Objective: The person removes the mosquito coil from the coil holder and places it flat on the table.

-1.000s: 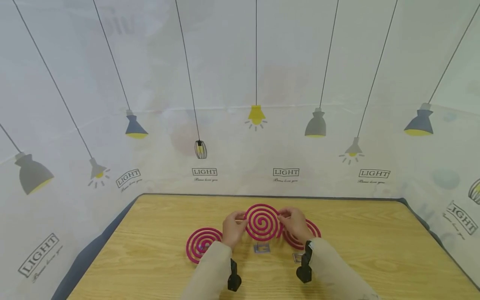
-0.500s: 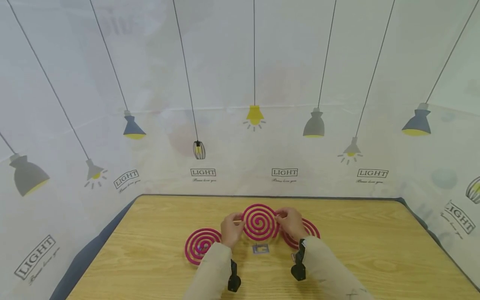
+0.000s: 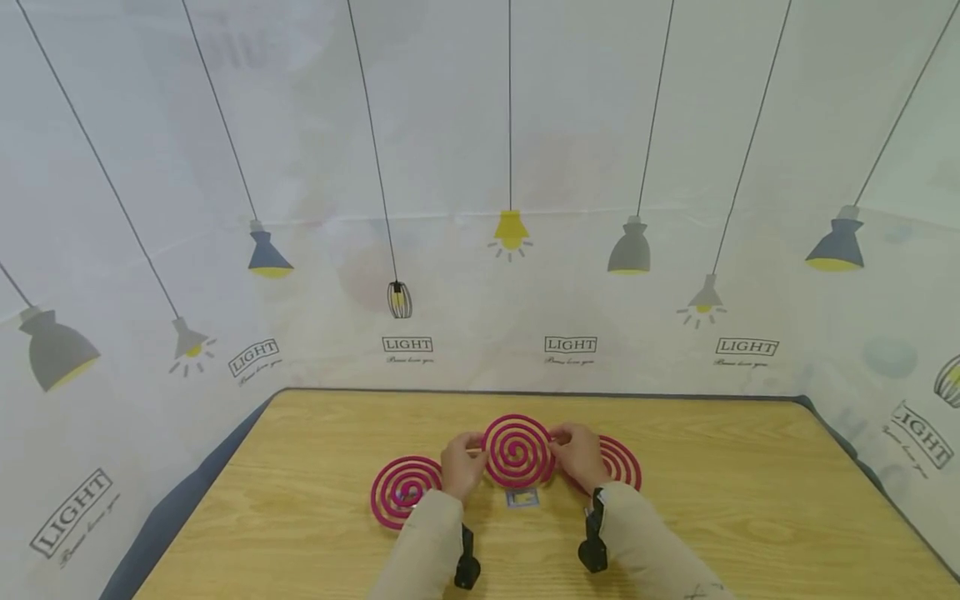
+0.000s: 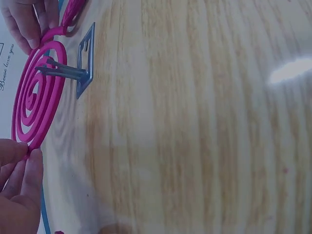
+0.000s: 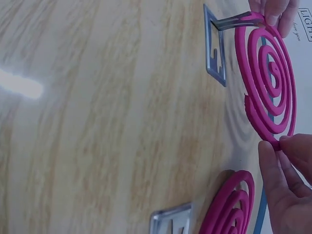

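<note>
A pink-red mosquito coil (image 3: 516, 452) is held up on edge, tilted, between both hands over the middle of the table. My left hand (image 3: 462, 468) pinches its left rim; my right hand (image 3: 580, 457) pinches the opposite rim, between thumb and fingers (image 5: 273, 168). Just below the coil, a small metal coil stand (image 3: 522, 498) lies on the table with its prong (image 4: 63, 72) raised. That prong overlaps the coil's rings in both wrist views. A second coil (image 3: 390, 518) sits at left over its own stand, partly behind the left sleeve.
A third coil (image 3: 633, 475) lies at right, partly hidden by the right hand. Near it is another metal stand (image 5: 170, 214). The wooden table (image 3: 750, 483) meets a white backdrop (image 3: 480, 292) printed with lamps along its far edge.
Both hands have lowered the held coil a little towards the stand beneath it, and it has shifted slightly left in view. The grip on each rim stays. The side coils have not moved.
</note>
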### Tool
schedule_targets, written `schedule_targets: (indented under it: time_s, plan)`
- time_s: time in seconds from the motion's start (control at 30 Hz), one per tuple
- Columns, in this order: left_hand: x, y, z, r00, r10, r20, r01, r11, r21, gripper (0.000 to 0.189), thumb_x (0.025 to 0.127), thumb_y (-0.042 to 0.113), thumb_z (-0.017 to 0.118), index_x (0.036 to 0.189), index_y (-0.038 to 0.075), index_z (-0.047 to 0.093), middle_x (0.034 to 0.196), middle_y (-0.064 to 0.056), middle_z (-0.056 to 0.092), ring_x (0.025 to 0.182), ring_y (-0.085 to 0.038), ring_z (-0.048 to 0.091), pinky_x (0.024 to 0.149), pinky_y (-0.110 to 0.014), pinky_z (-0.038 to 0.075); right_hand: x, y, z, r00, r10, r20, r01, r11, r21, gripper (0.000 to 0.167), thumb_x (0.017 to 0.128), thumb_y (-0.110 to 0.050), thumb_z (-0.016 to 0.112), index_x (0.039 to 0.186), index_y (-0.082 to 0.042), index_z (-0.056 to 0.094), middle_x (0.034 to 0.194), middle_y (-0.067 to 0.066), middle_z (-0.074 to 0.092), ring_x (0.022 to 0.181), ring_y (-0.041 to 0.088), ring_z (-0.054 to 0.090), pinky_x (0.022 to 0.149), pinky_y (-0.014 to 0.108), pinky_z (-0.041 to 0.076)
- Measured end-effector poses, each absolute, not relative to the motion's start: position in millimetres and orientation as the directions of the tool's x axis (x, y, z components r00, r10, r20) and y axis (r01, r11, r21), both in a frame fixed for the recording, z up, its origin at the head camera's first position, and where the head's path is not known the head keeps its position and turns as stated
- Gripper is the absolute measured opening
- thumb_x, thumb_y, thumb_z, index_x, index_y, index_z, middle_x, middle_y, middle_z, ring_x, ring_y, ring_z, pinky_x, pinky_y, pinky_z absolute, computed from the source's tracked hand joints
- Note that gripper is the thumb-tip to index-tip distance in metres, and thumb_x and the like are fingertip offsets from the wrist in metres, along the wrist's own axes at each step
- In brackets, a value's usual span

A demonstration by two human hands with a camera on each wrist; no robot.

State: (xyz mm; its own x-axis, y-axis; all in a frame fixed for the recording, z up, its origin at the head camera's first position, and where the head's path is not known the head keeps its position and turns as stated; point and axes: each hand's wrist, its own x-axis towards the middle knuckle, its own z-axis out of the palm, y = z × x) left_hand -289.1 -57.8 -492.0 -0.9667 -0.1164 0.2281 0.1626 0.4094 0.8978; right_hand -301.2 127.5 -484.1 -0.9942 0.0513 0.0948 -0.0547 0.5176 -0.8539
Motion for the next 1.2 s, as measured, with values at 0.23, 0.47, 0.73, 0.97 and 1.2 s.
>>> schedule_targets:
  time_s: [0.23, 0.47, 0.73, 0.97, 1.2]
  plan:
    - [-288.4, -57.3, -496.7, -0.972, -0.114, 0.204, 0.141, 0.413, 0.900, 0.026, 0.072, -0.012, 0.061, 0.097, -0.009, 0.060, 0.091, -0.021, 0.062, 0.077, -0.031, 0.061, 0.065, -0.032, 0.052, -299.0, 125.0, -489.3, -0.998, 0.047, 0.048, -0.016, 0.526, -0.850, 0.018, 0.079, 0.001, 0.060, 0.096, 0.006, 0.061, 0.080, 0.010, 0.060, 0.062, 0.014, 0.057, 0.052, 0.026, 0.051]
    - [-288.3, -58.4, -498.3, -0.972, -0.117, 0.204, 0.131, 0.449, 0.884, 0.027, 0.071, -0.014, 0.059, 0.097, -0.009, 0.060, 0.091, -0.021, 0.062, 0.079, -0.030, 0.061, 0.065, -0.032, 0.052, -298.2, 122.4, -492.0, -0.996, 0.022, 0.088, -0.064, 0.515, -0.855, 0.016, 0.078, 0.004, 0.061, 0.093, 0.009, 0.061, 0.079, 0.013, 0.061, 0.065, 0.017, 0.058, 0.053, 0.027, 0.051]
    - [-286.0, -58.5, -496.7, -0.973, -0.110, 0.204, 0.133, 0.456, 0.880, 0.026, 0.071, -0.014, 0.060, 0.096, -0.011, 0.060, 0.090, -0.022, 0.062, 0.078, -0.030, 0.061, 0.065, -0.032, 0.052, -297.9, 122.6, -494.6, -0.995, 0.007, 0.097, -0.079, 0.529, -0.845, 0.017, 0.078, 0.005, 0.060, 0.094, 0.010, 0.060, 0.078, 0.012, 0.059, 0.065, 0.017, 0.057, 0.053, 0.027, 0.051]
    - [-322.5, -68.4, -558.7, -0.942, -0.076, 0.328, 0.250, 0.495, 0.832, 0.026, 0.070, -0.006, 0.064, 0.096, -0.002, 0.064, 0.086, -0.010, 0.064, 0.073, -0.017, 0.061, 0.062, -0.026, 0.051, -299.3, 122.7, -496.0, -0.998, -0.003, 0.070, -0.061, 0.540, -0.839, 0.017, 0.079, 0.004, 0.060, 0.096, 0.009, 0.060, 0.080, 0.012, 0.060, 0.068, 0.018, 0.057, 0.054, 0.027, 0.051]
    - [-286.1, -59.1, -498.2, -0.970, -0.109, 0.218, 0.130, 0.525, 0.841, 0.024, 0.069, -0.010, 0.062, 0.093, -0.010, 0.061, 0.084, -0.018, 0.063, 0.073, -0.025, 0.060, 0.063, -0.029, 0.050, -302.3, 122.3, -497.7, -0.997, -0.003, 0.071, -0.060, 0.586, -0.808, 0.017, 0.079, 0.002, 0.061, 0.096, 0.007, 0.061, 0.084, 0.013, 0.061, 0.074, 0.020, 0.058, 0.058, 0.027, 0.051]
